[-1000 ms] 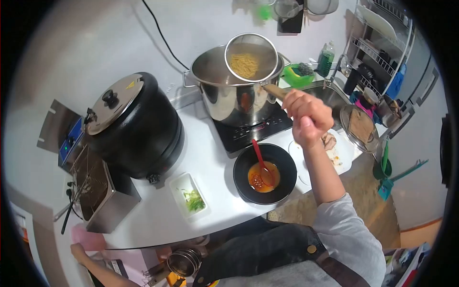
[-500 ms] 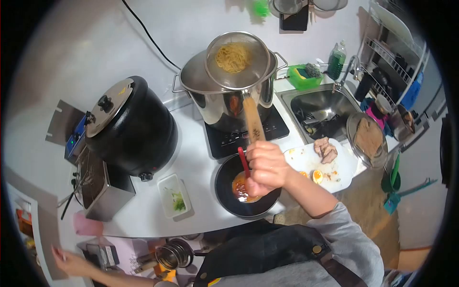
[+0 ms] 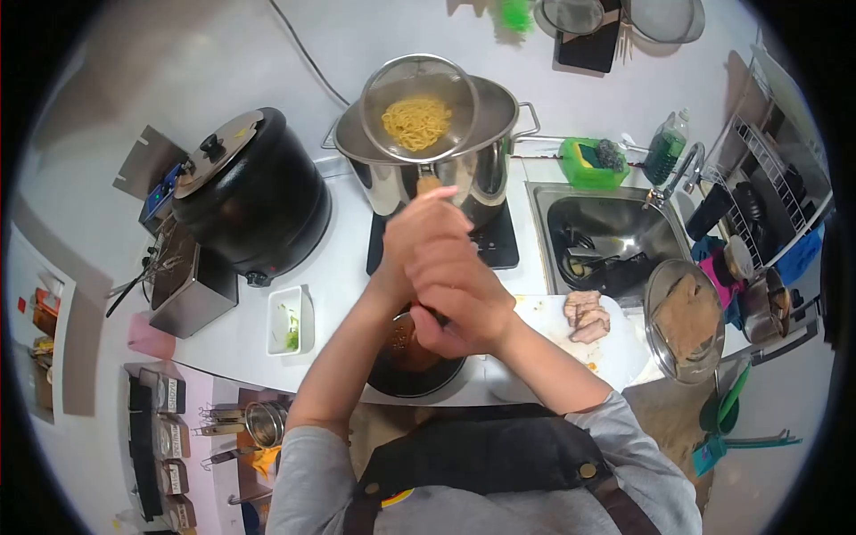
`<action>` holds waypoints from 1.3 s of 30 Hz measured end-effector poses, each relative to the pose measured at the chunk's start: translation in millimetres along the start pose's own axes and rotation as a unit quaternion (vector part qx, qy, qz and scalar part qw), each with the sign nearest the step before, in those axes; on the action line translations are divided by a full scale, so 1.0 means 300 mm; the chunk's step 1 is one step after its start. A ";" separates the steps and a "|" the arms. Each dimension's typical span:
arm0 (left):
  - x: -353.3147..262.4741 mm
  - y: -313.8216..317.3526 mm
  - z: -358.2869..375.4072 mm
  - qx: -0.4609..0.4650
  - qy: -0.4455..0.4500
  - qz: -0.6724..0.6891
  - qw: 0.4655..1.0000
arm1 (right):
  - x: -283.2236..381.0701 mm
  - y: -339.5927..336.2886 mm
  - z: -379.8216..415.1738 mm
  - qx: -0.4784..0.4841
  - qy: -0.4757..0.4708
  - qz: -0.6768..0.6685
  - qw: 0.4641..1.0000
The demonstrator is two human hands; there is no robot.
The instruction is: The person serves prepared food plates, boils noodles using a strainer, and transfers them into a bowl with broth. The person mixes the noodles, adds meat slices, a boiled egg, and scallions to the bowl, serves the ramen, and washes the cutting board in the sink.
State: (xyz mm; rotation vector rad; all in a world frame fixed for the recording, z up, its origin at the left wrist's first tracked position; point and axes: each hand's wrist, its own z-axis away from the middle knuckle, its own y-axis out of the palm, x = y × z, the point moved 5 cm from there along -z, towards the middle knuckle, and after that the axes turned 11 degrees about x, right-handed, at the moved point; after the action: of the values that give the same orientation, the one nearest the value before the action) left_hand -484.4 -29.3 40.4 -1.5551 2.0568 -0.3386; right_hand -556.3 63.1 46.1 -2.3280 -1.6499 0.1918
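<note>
My right hand (image 3: 464, 294) is closed around the wooden handle of a round mesh strainer (image 3: 462, 80), which holds a clump of yellow noodles (image 3: 416, 123). Just ahead of it, my left hand (image 3: 415, 234) overlaps it and appears wrapped around the same handle, its fingers partly hidden. The strainer hangs over the mouth of a large steel stockpot (image 3: 366, 176) on an induction cooker (image 3: 505, 245). Beneath my hands, partly covered by them, stands a black pan or bowl (image 3: 410, 382) with reddish-brown liquid in it.
A black soup kettle (image 3: 254, 196) stands left, near a white container (image 3: 308, 325) with chopped greens. Sliced meat (image 3: 587, 316) lies on a white board (image 3: 629, 343) at right. Behind are a sink (image 3: 539, 201), a green sponge holder (image 3: 593, 178) and a glass lid (image 3: 660, 285).
My left hand has come from the far lower left to the strainer's handle beside my right hand. The strainer has shifted slightly left, and the camera view has moved.
</note>
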 end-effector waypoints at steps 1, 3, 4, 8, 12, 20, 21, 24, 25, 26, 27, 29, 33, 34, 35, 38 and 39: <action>0.004 -0.013 -0.022 -0.059 0.025 0.037 0.997 | 0.015 -0.045 -0.024 -0.027 0.017 0.016 0.999; 0.035 -0.061 -0.062 -0.183 0.019 0.104 0.977 | 0.001 -0.106 0.013 -0.048 0.103 0.071 0.991; 0.053 -0.108 -0.087 -0.246 -0.013 0.132 0.960 | -0.031 -0.134 0.076 -0.042 0.171 0.110 0.978; 0.089 -0.278 -0.242 -0.331 -0.117 0.124 0.928 | -0.323 -0.113 0.528 0.163 0.479 0.180 0.843; -0.020 -0.393 -0.405 -0.253 0.065 0.164 0.951 | -0.355 -0.081 0.628 0.241 0.500 0.272 0.787; 0.233 -0.288 -0.273 -0.330 -0.158 0.100 0.925 | -0.339 -0.069 0.591 0.208 0.509 0.259 0.794; 0.204 -0.298 -0.289 -0.331 -0.145 0.116 0.925 | -0.333 -0.088 0.601 0.190 0.520 0.252 0.794; 0.080 -0.389 -0.336 -0.355 -0.014 0.146 0.923 | -0.306 -0.143 0.621 0.148 0.526 0.269 0.793; 0.066 -0.408 -0.337 -0.341 0.037 0.180 0.922 | -0.301 -0.154 0.632 0.139 0.535 0.266 0.789; 0.089 -0.408 -0.337 -0.345 0.031 0.178 0.921 | -0.295 -0.162 0.637 0.132 0.545 0.264 0.785; 0.123 -0.390 -0.322 -0.351 0.022 0.176 0.920 | -0.288 -0.169 0.633 0.125 0.547 0.265 0.784; 0.207 -0.331 -0.282 -0.347 -0.046 0.124 0.928 | -0.276 -0.178 0.598 0.113 0.535 0.264 0.795; 0.207 -0.365 -0.293 -0.352 -0.079 0.084 0.929 | -0.250 -0.203 0.580 0.093 0.511 0.262 0.813; 0.177 -0.388 -0.303 -0.356 -0.068 0.049 0.931 | -0.240 -0.213 0.575 0.088 0.515 0.253 0.814; 0.145 -0.401 -0.310 -0.352 -0.022 0.096 0.931 | -0.236 -0.217 0.572 0.097 0.521 0.256 0.808; 0.169 -0.391 -0.308 -0.342 0.042 0.133 0.929 | -0.252 -0.179 0.576 0.146 0.520 0.262 0.800; 0.234 -0.347 -0.285 -0.359 -0.003 0.131 0.924 | -0.263 -0.148 0.575 0.164 0.512 0.252 0.805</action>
State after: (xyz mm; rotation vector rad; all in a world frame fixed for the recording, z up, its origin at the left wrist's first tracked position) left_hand -460.7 -137.5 144.7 -1.6028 2.4966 0.5892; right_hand -669.0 28.6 -108.8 -1.9252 -0.4158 -0.5507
